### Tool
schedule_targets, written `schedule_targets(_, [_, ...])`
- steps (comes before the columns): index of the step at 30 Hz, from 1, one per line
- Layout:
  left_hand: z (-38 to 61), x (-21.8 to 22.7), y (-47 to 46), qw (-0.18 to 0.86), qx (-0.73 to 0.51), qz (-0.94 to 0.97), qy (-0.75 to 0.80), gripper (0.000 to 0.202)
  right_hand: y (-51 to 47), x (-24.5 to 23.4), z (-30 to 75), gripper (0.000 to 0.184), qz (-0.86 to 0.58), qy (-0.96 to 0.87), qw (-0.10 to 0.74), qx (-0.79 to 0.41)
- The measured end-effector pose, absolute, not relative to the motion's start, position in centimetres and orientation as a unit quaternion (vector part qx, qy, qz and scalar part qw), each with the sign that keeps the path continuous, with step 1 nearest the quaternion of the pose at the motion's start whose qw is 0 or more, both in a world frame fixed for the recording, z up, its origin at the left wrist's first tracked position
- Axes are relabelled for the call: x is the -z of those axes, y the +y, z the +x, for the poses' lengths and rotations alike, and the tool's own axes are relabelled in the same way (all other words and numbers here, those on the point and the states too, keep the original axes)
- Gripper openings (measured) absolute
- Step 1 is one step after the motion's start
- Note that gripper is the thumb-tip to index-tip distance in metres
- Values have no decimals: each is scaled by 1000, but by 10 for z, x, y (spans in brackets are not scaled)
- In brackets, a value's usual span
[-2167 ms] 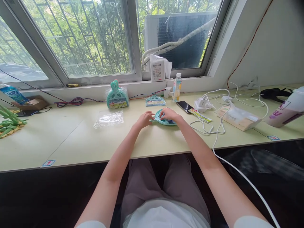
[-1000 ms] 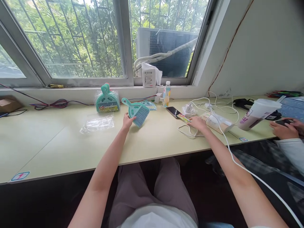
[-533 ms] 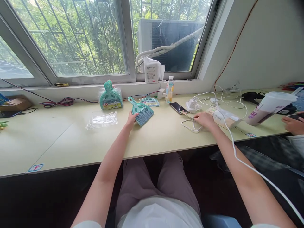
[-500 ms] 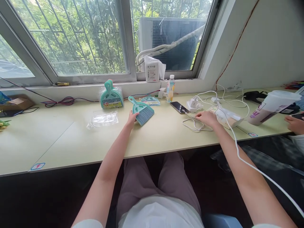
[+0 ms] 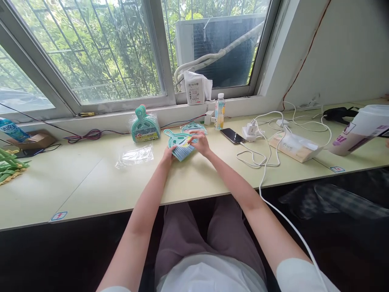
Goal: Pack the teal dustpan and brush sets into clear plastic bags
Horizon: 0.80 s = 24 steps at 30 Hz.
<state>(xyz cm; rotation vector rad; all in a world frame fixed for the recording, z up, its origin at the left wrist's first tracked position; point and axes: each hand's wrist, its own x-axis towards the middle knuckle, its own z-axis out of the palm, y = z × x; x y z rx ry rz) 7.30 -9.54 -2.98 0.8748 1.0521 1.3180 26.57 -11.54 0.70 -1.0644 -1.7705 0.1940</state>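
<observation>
Fingers of the left hand (image 5: 168, 154) are curled around the near edge of a small teal brush (image 5: 179, 144), gripping it, while the fingers of the right hand (image 5: 200, 142) are pinched on a thin yellow card label (image 5: 190, 139) pressed against the top of the bristles. Half a second earlier the right hand was well over toward the right end of the table (image 5: 91, 182), among the white charging cable (image 5: 258, 156); it has since been brought back with the label to the brush, so both hands are now gathered on the one brush. The step of fetching the label can be judged done, and the joining of label and brush is in hand.

The brush is held just above the table, near its far edge and roughly at its middle, tilted with the handle toward the window. It is seen as a flat, fan-shaped piece: a teal plastic head with a loop handle and blue-grey bristles (finer detail is too small to tell). Just behind it lies a second brush in its bag (image 5: 194, 127); a bagged stack of brushes (image 5: 145, 127) stands at the far edge to the left, with an empty clear bag (image 5: 135, 155) near it.
</observation>
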Motion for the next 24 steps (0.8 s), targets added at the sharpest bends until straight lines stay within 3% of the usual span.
schedule_targets(4, [70, 30, -96, 608, -583, 355, 405, 28, -113, 17, 261, 19, -484, -751, 447, -42])
schedule_targets(7, [69, 30, -100, 621, -563, 371, 400, 31, -114, 22, 266, 19, -513, -737, 437, -38])
schedule_targets(14, [70, 24, -111, 634, -520, 413, 395, 42, -118, 18, 270, 18, -557, -685, 470, 8])
schedule_targets(19, [72, 19, -119, 632, -485, 479, 369, 62, -113, 27, 279, 20, -570, -678, 463, -4])
schedule_targets(24, [71, 19, -119, 630, -488, 480, 367, 60, -109, 29, 280, 31, -553, -666, 497, -54])
